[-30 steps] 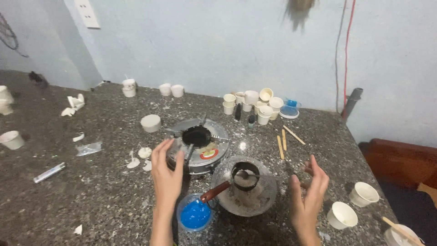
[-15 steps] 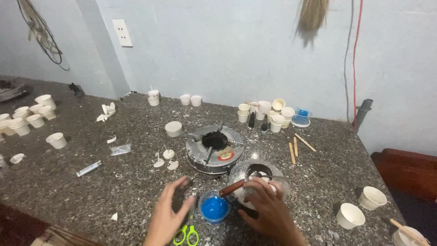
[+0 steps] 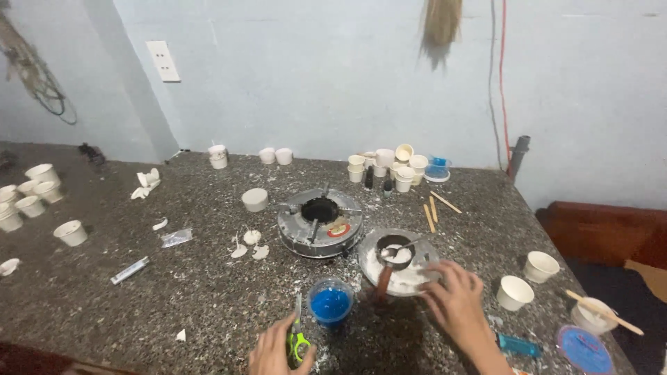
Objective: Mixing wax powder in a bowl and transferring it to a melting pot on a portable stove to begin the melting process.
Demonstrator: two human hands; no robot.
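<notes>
Head view: left hand (image 3: 278,353) pinches light, stiff green-handled scissors (image 3: 299,340) by the loops, beside the blue-filled plastic cup (image 3: 330,304); right hand (image 3: 455,298), fingers spread, rests on the round metal tray (image 3: 399,267) rim on the worktop (image 3: 174,292).

Clear plastic packet (image 3: 176,238) left of red-labelled burner (image 3: 320,221).

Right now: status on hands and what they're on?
Left hand on green-handled scissors. Right hand at metal plate rim. Blue-filled cup sits between them.
</notes>
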